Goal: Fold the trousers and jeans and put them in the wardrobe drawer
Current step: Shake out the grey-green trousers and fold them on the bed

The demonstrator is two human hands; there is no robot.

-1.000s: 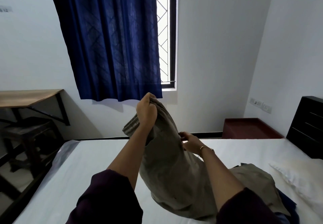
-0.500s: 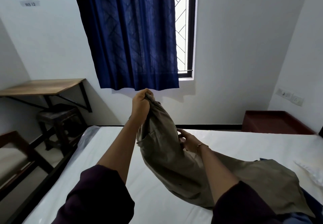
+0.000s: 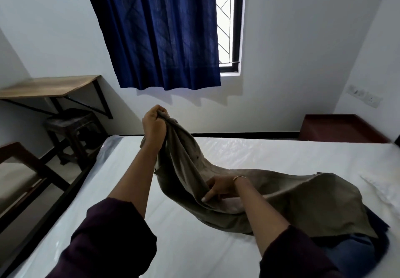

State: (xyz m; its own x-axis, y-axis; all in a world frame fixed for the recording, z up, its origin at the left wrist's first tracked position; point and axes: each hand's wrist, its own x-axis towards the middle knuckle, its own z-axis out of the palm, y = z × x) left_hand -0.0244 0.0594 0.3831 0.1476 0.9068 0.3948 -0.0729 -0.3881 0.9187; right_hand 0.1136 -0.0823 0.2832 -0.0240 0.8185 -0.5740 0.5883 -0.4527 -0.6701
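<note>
Head cam shows the khaki trousers [image 3: 249,191] stretched out over the bed [image 3: 194,245] now, way lower than half a second ago when they were bunched up high in front of the window. Left hand [image 3: 154,124] is clenched round one end of the fabric and holds it up in the air. Right hand [image 3: 220,187] has slid down along the cloth since then and sits near the mattress, fingers curled on a fold, thumb tucked under. Looks to me like the trousers are being pulled straight to line up the legs, so the folding is only just starting.

The far end of the trousers drapes over a dark blue garment [image 3: 355,247] at the right, probably the jeans, waiting their turn. Wardrobe drawer isn't in view at all.

Room-wise, plenty of bare white sheet to the left and in front to lay them flat. Left edge of the bed drops off toward a stool [image 3: 71,124] and a wall-mounted tabletop [image 3: 49,86], and a pillow [image 3: 381,191] sits at the right.
</note>
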